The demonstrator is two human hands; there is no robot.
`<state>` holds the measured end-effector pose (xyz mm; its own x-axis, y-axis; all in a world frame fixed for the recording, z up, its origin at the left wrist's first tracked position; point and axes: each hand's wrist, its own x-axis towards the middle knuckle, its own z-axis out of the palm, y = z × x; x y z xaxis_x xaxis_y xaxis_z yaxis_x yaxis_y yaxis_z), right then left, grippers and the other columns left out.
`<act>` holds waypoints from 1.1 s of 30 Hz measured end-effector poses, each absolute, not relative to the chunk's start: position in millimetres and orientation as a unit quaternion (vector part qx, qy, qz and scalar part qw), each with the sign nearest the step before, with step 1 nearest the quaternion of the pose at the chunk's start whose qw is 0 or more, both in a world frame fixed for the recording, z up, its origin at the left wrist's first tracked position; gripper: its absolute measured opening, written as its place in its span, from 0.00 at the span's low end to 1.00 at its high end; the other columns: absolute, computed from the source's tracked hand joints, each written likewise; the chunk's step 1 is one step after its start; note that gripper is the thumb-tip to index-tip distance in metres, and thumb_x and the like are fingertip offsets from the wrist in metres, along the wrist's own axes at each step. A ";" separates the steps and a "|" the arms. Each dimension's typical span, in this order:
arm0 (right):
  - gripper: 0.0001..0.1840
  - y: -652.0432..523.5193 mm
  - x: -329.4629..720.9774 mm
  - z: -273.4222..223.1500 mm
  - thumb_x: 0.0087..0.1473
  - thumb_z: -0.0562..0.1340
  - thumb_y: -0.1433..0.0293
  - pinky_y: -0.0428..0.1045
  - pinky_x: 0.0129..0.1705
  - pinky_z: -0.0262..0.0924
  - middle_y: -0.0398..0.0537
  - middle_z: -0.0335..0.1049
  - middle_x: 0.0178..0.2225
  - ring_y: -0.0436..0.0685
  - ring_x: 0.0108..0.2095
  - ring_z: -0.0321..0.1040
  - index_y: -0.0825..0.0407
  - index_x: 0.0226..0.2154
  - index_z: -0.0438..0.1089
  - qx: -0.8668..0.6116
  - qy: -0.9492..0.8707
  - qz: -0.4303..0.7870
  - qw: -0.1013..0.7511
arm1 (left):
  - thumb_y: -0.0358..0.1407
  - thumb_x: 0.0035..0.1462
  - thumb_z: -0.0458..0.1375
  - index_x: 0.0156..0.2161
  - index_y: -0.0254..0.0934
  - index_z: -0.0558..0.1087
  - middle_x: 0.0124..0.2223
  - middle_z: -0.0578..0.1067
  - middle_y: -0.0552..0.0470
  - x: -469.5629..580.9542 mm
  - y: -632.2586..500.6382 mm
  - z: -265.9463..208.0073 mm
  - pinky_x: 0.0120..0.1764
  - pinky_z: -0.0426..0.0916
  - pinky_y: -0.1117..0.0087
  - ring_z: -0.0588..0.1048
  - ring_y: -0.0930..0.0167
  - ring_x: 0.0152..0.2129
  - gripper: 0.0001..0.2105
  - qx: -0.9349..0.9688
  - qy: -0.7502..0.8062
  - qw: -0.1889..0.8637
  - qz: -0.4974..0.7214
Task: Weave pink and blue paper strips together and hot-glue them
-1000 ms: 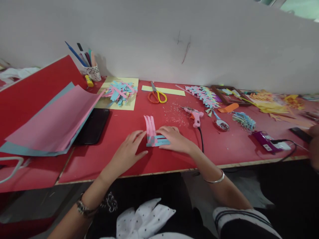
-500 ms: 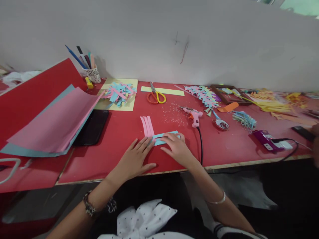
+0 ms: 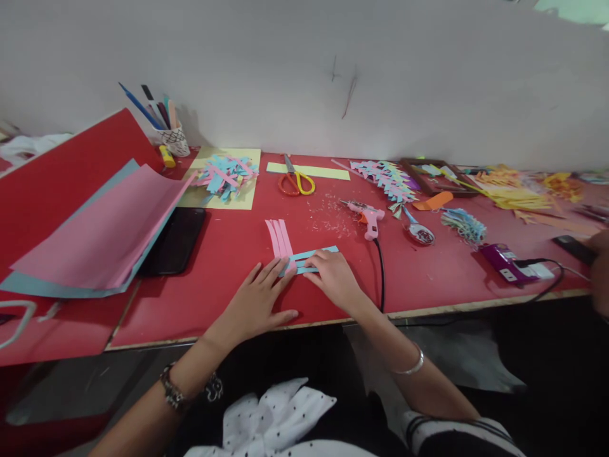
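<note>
- Table [image 3: 428, 279], red-topped, set against a pale wall [image 3: 428, 95].
- Pink sheet [image 3: 104, 235], spread over a blue sheet [image 3: 61, 289] at the far left, same as one second ago.
- Yellow sheet [image 3: 242, 198], flat near the wall, bearing a pile of pink and blue paper pieces [image 3: 226, 176].
- Black phone [image 3: 178, 241], partly hidden by the sheets' right edge.
- Left hand [image 3: 250, 304], palm down, fingers [image 3: 254, 274] spread and released, tips resting over the lower ends of the pink strips; a little to the left of these a second ago.
- Right hand [image 3: 335, 279], fingers [image 3: 314, 261] drawn together on the blue strips, more bunched than half a second ago; impossible to tell whether pinching one.
- Blue strips [image 3: 304, 255], lying between both hands, slanting up to the right; right ends now in sight beyond the fingers, covered a second ago.
- Pink strips [image 3: 280, 238], side by side on the table, pointing toward the wall, meeting the blue strips at a corner.
- Pink glue gun [image 3: 372, 221], right of the strips, cord trailing to the table's front edge.
- Scissors [image 3: 295, 183], red-and-yellow handled, near the wall.
- Tiny paper scraps [image 3: 328, 219], scattered left of the glue gun.
</note>
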<state>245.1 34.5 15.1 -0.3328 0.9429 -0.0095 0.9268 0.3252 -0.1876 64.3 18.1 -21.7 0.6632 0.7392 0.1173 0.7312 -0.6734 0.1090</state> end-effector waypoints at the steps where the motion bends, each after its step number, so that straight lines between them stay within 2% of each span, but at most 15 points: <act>1: 0.07 35.4 243.7 15.3 0.52 0.57 0.71 0.52 0.40 0.54 0.51 0.69 0.36 0.57 0.38 0.65 0.55 0.33 0.69 -0.574 -0.815 0.066 0.034 | 0.57 0.53 0.38 0.59 0.36 0.53 0.60 0.57 0.43 64.3 18.0 -21.6 0.55 0.50 0.59 0.55 0.64 0.57 0.34 0.911 0.403 0.026 0.078; 4: 0.10 35.7 240.1 12.9 0.54 0.52 0.75 0.51 0.39 0.55 0.53 0.68 0.37 0.59 0.39 0.65 0.56 0.35 0.69 -0.559 -0.829 0.020 0.006 | 0.56 0.53 0.38 0.59 0.35 0.52 0.60 0.57 0.43 64.3 17.7 -22.0 0.55 0.50 0.59 0.54 0.63 0.57 0.34 0.911 0.403 0.028 0.079; 7: 0.14 32.7 239.5 10.5 0.54 0.49 0.78 0.51 0.39 0.55 0.53 0.68 0.38 0.58 0.41 0.64 0.55 0.38 0.67 -0.564 -0.826 0.015 0.020 | 0.56 0.53 0.39 0.59 0.35 0.53 0.60 0.57 0.43 64.4 17.8 -23.1 0.55 0.50 0.58 0.54 0.63 0.57 0.34 0.911 0.405 0.031 0.078; 10: 0.12 28.4 240.7 10.7 0.53 0.51 0.74 0.51 0.40 0.55 0.52 0.68 0.40 0.58 0.42 0.63 0.55 0.40 0.65 -0.573 -0.816 0.045 0.060 | 0.56 0.53 0.39 0.59 0.36 0.53 0.60 0.57 0.43 64.6 18.1 -24.1 0.55 0.49 0.58 0.55 0.64 0.57 0.34 0.910 0.406 0.033 0.082; 13: 0.16 24.4 238.9 11.2 0.52 0.55 0.65 0.52 0.42 0.54 0.53 0.67 0.42 0.60 0.42 0.62 0.55 0.43 0.64 -0.579 -0.808 0.061 0.087 | 0.56 0.53 0.38 0.58 0.35 0.53 0.60 0.57 0.43 64.9 18.3 -24.3 0.55 0.50 0.58 0.54 0.63 0.57 0.34 0.909 0.409 0.037 0.078; 17: 0.15 21.3 230.7 8.6 0.53 0.54 0.63 0.53 0.41 0.53 0.54 0.67 0.38 0.59 0.40 0.63 0.55 0.38 0.66 -0.618 -0.780 0.059 0.083 | 0.56 0.53 0.39 0.58 0.35 0.53 0.60 0.57 0.42 65.0 18.1 -24.6 0.55 0.50 0.57 0.54 0.63 0.57 0.34 0.909 0.407 0.038 0.079; 21: 0.12 22.7 226.2 5.8 0.50 0.57 0.63 0.53 0.41 0.50 0.55 0.65 0.38 0.61 0.43 0.59 0.55 0.34 0.67 -0.616 -0.783 0.050 0.075 | 0.55 0.53 0.40 0.58 0.35 0.54 0.59 0.58 0.43 64.5 17.5 -26.5 0.55 0.50 0.57 0.55 0.62 0.56 0.33 0.909 0.404 0.034 0.098; 24: 0.13 27.5 227.8 5.5 0.50 0.57 0.61 0.54 0.41 0.47 0.52 0.66 0.37 0.60 0.42 0.60 0.54 0.31 0.67 -0.627 -0.771 0.068 0.084 | 0.55 0.54 0.40 0.58 0.33 0.54 0.59 0.59 0.42 63.6 18.1 -27.1 0.55 0.51 0.57 0.56 0.63 0.56 0.34 0.907 0.402 0.039 0.118; 28: 0.13 34.2 231.9 5.1 0.54 0.53 0.67 0.54 0.39 0.43 0.48 0.66 0.33 0.57 0.39 0.62 0.54 0.25 0.67 -0.638 -0.759 0.095 0.090 | 0.48 0.58 0.40 0.57 0.34 0.57 0.55 0.65 0.44 63.1 24.1 -24.7 0.52 0.56 0.62 0.62 0.67 0.52 0.26 0.894 0.421 0.061 0.143; 33: 0.10 40.6 238.9 5.0 0.54 0.53 0.69 0.51 0.37 0.41 0.47 0.65 0.33 0.55 0.37 0.62 0.54 0.26 0.67 -0.589 -0.793 0.124 0.090 | 0.39 0.58 0.45 0.54 0.38 0.61 0.53 0.67 0.48 67.3 32.4 -20.9 0.46 0.63 0.63 0.66 0.65 0.48 0.19 0.867 0.473 0.068 0.141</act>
